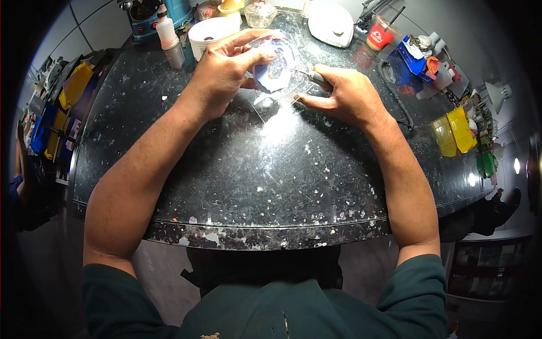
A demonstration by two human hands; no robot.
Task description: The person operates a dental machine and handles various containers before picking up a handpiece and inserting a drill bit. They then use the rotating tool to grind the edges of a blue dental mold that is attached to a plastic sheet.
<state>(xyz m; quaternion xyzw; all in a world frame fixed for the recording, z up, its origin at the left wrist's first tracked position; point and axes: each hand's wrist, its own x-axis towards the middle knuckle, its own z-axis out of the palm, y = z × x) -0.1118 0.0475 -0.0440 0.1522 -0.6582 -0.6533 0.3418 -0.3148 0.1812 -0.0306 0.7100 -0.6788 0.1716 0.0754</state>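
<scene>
My left hand (226, 73) is closed on the left edge of a thin clear plastic sheet, thumb on the near face and fingers behind. In the sheet sits a round blue-rimmed piece (263, 78) with a pale, see-through middle. My right hand (353, 96) grips a grey pen-like handpiece (317, 79), its narrow tip pointing left, right at the piece's right edge. Both hands are raised over the far middle of the dark worktop (254, 181), where a bright glare shows just below the sheet.
Behind my left hand stand a white tub (213, 33) and a dropper bottle (166, 31). A white device (331, 25) and a red-labelled cup (381, 34) stand at the back right. A coiled cord (395, 93) lies beside my right hand. Blue and yellow bins (454, 130) line the right side.
</scene>
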